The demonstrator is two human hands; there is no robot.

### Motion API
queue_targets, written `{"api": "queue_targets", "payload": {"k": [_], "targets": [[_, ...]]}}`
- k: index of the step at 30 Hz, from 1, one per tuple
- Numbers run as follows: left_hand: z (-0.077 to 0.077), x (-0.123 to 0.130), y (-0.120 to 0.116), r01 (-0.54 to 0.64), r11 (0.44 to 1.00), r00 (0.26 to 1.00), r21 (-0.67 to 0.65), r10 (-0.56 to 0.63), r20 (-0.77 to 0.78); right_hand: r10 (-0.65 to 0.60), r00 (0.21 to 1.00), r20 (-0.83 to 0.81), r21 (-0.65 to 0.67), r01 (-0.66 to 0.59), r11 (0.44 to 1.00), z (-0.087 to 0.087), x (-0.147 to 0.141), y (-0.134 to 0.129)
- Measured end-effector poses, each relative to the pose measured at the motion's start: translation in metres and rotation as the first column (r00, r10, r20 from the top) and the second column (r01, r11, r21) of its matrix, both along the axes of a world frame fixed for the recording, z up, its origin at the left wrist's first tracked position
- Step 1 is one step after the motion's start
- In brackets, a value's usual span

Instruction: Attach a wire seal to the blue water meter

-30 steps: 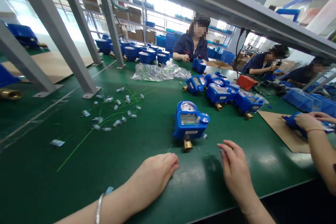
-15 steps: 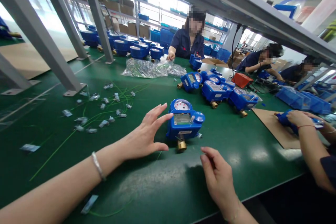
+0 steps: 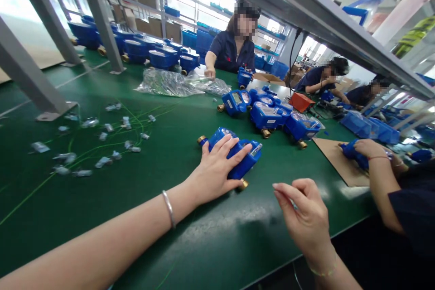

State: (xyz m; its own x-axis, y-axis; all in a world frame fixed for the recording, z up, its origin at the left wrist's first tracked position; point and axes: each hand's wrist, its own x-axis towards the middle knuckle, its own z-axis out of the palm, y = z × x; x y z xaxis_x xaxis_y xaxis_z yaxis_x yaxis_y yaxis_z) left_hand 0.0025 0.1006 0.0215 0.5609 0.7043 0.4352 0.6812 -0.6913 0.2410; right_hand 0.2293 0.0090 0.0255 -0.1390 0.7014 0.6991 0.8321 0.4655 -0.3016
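Note:
A blue water meter with brass pipe ends lies on the green tabletop in front of me. My left hand grips it from above, fingers spread across its top and thumb by the nearer brass end, so much of its face is hidden. To the right of the meter, apart from it, my right hand is held over the table with thumb and forefinger pinched together. A small pale glint shows by those fingers, too small to name. Several small clear tags on green wires lie scattered to the left.
Several more blue meters stand beyond mine, beside crumpled plastic bags. At the right, a co-worker's hands hold a meter over a cardboard sheet. Grey metal posts rise at left; another person sits opposite.
My left hand has come down onto the meter, which is now turned, with one brass end pointing left. My right hand's fingers have come into a pinch. The view has shifted right.

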Motion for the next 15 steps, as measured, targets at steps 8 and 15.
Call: {"api": "queue_targets", "payload": {"k": [8, 15], "targets": [[-0.024, -0.009, 0.006, 0.015, 0.999, 0.984, 0.042, -0.023, 0.178, 0.008, 0.978, 0.207, -0.019, -0.004, 1.0, 0.03, 0.001, 0.032], [-0.028, -0.017, -0.006, -0.045, 0.977, 0.922, -0.209, 0.121, 0.367, 0.064, 0.934, 0.351, -0.046, -0.051, 0.998, 0.041, -0.011, 0.054]]}}
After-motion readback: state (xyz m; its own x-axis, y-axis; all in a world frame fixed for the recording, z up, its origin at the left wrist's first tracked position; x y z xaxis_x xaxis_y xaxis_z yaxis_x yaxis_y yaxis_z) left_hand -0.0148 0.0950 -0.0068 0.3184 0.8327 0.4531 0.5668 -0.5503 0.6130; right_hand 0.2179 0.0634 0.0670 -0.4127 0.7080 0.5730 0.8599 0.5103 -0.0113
